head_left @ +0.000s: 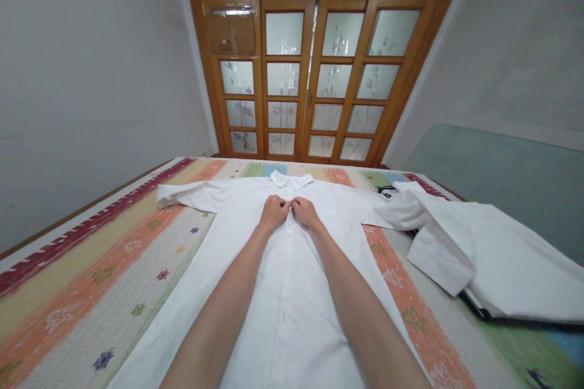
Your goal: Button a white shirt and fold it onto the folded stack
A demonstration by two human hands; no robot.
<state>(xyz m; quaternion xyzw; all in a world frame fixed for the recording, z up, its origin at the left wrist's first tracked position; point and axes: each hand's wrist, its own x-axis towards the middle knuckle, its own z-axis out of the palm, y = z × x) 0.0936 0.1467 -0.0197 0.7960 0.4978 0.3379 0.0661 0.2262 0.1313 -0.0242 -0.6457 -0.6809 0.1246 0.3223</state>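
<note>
A white long-sleeved shirt (pixel 246 292) lies spread front side up, its collar (pixel 292 181) at the far end and its sleeves out to both sides. Over the upper part of the button placket (pixel 285 279), my left hand (pixel 274 213) and my right hand (pixel 304 211) meet just below the collar. Both have their fingers pinched on the shirt's front edges. The fingertips nearly touch each other. Whether a button sits between them is too small to make out.
The shirt lies on a striped, patterned bedspread (pixel 168 273). To the right, more white clothing (pixel 511 255) rests on a dark-edged item (pixel 479 310). A pale green panel (pixel 497 170) leans at the right wall. Wooden glazed doors (pixel 314 73) stand beyond the far edge.
</note>
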